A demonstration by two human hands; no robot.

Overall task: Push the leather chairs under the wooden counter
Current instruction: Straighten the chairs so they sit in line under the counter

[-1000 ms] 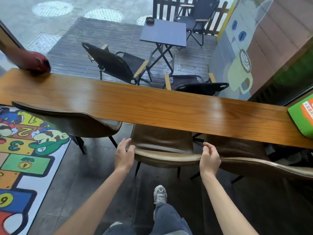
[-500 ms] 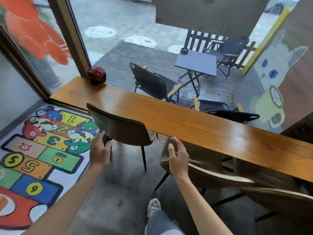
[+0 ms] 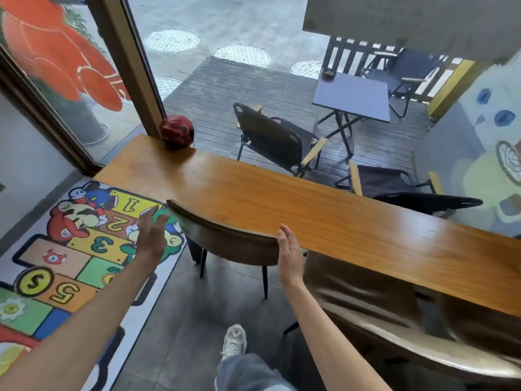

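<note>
Setting: a café window bay with a dark floor (image 3: 180, 328), a long wooden counter (image 3: 324, 221) running along the glass, and a patio with folding chairs beyond.

Item 1, left chair (image 3: 225, 241): brown leather, standing at the counter's left stretch. Its backrest is angling across the counter edge and its legs are showing clear of the counter, so it is reading as not yet pushed in. This is the chair now being addressed.

Item 2, middle chair (image 3: 363, 300): sitting to the right with its seat under the counter and only the backrest rim showing. A second ago both hands were gripping this backrest; they are off it now, which suggests this one is finished.

Item 3, right chair (image 3: 485, 328): partly visible at the frame's right edge, also tucked under.

Item 4, left hand (image 3: 150, 235): fingers spread and flat, holding nothing, reaching beside the left end of the left chair's backrest without touching it.

Item 5, right hand (image 3: 289, 255): open and flat, holding nothing, at the backrest's right end; contact cannot be told.

Item 6, mat (image 3: 64, 249): a cartoon hopscotch print, lying left of the chair.

Item 7, red ball (image 3: 177, 131): resting at the counter's far left corner.

Status: the view and both hands have been swinging left, so the work is moving on to the last chair.
</note>
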